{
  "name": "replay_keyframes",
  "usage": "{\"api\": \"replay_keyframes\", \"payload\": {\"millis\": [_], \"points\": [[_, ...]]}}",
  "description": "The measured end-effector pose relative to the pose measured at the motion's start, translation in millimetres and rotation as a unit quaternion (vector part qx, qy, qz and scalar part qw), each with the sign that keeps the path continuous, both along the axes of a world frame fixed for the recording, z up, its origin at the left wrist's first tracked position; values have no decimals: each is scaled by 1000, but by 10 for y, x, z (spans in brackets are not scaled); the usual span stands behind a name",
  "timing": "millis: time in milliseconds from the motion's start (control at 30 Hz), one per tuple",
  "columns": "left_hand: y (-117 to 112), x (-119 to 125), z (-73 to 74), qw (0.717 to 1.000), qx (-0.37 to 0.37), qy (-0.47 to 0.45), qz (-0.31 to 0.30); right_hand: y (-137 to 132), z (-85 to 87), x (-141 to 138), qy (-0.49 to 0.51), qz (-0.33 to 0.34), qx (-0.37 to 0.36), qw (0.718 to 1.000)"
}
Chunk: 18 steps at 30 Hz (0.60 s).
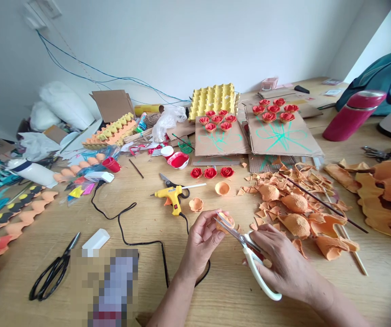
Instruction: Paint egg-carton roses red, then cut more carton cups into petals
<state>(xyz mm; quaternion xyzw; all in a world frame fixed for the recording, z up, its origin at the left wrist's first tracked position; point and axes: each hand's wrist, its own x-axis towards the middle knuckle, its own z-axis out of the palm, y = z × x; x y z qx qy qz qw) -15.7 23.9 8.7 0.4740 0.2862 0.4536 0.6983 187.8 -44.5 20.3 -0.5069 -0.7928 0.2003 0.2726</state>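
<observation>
My left hand point(202, 238) pinches a small orange egg-carton cup point(226, 222) just above the wooden table point(154, 281). My right hand point(284, 263) grips white-handled scissors point(250, 250), and their blades reach into the cup's rim. Beyond my hands lie a yellow glue gun point(171, 195) with a black cord and two more cut orange cups point(196, 204). Three red painted rose cups point(211, 172) sit in a row further back.
A heap of orange carton scraps point(294, 204) and torn trays point(382, 195) fills the right side. Cardboard sheets with red roses point(277, 131), a yellow egg tray point(212, 97), a pink flask point(352, 116), black scissors point(54, 270) and craft clutter at the left surround the work.
</observation>
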Motion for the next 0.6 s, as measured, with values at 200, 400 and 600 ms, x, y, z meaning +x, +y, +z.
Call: {"api": "replay_keyframes", "payload": {"millis": [200, 400, 600], "points": [[-8, 2, -32, 1000, -1, -6, -2, 8, -10, 11, -1, -7, -33, 999], [-23, 36, 8, 999, 30, 22, 7, 25, 12, 16, -20, -29, -24, 999], [-23, 42, 20, 1000, 27, 5, 10, 6, 0, 6, 2, -17, -37, 999]]}}
